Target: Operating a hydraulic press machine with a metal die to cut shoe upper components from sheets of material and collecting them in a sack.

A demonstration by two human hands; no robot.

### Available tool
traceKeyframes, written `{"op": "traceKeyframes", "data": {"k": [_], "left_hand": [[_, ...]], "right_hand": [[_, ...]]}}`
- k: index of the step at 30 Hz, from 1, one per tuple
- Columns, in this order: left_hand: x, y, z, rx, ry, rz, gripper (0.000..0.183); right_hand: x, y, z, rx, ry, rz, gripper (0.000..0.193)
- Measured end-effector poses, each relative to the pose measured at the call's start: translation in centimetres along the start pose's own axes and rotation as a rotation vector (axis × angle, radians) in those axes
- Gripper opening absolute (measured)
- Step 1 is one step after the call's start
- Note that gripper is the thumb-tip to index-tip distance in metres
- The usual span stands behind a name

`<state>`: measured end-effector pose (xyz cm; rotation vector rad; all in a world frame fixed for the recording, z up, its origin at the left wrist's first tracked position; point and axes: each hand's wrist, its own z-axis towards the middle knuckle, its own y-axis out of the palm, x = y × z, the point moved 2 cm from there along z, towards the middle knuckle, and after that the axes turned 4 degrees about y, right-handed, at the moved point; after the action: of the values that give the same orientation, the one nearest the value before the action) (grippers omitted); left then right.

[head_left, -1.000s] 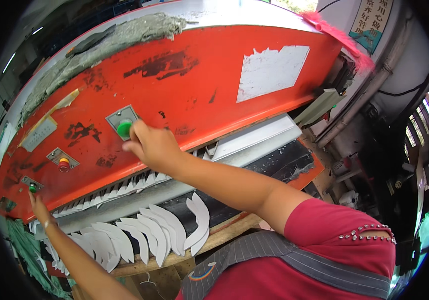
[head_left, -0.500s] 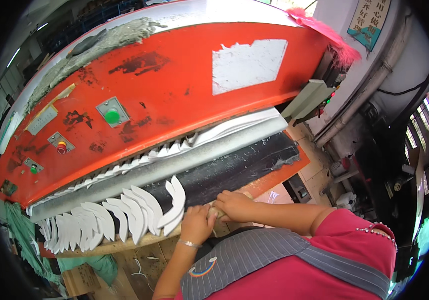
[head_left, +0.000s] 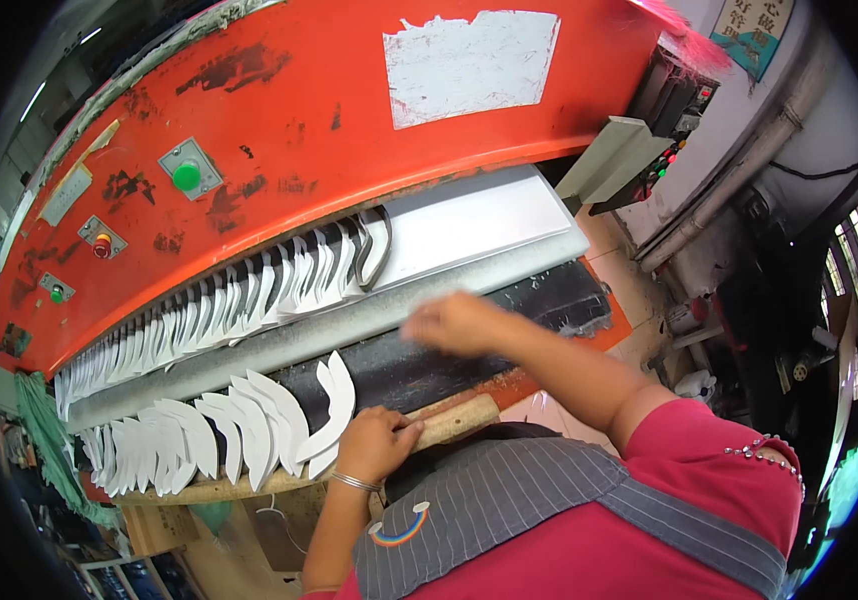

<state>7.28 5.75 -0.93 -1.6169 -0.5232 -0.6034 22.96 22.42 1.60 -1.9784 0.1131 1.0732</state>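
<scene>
Half a second back both hands were bunched together at the near edge of the bench; now they have split, and a full second ago the right one was up on the green button [head_left: 186, 176] of the big orange press [head_left: 349, 130], so the pressing is over and the hands are down among the cut pieces. The left hand [head_left: 381, 443] sits at the near edge, fingers curled against the wooden strip [head_left: 454, 422] and just touching the last curved white piece [head_left: 334, 400] at the right end of the near row; whether it actually pinches that piece I cannot tell. The right hand [head_left: 454, 322] is smeared with motion, sweeping out over the dark cutting board [head_left: 419, 365] beyond it, and the blur hides whether its fingers are apart or closed, or hold anything. That last piece lies between the two hands, nearer the left. Further back, a second row of white pieces [head_left: 239, 305] lines the grey metal plate [head_left: 469, 225] under the press, ending at a dark curved cutter [head_left: 381, 245] on the right.
</scene>
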Motion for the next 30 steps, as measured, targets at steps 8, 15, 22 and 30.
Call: {"op": "traceKeyframes", "data": {"k": [8, 15, 22, 30], "left_hand": [[-2.8, -1.0, 8.1, 0.509, 0.158, 0.071, 0.05], [-4.4, 1.7, 12.4, 0.449, 0.199, 0.341, 0.051], [-5.6, 2.6, 13.2, 0.501, 0.207, 0.279, 0.036], [-5.4, 2.6, 12.8, 0.553, 0.268, 0.24, 0.032]], "right_hand": [[3.2, -0.7, 12.5, 0.381, 0.122, -0.113, 0.042], [5.6, -1.1, 11.1, 0.581, 0.005, 0.06, 0.035], [6.2, -1.1, 10.3, 0.56, -0.006, 0.073, 0.035], [6.2, -0.6, 10.1, 0.601, 0.012, 0.099, 0.045]]}}
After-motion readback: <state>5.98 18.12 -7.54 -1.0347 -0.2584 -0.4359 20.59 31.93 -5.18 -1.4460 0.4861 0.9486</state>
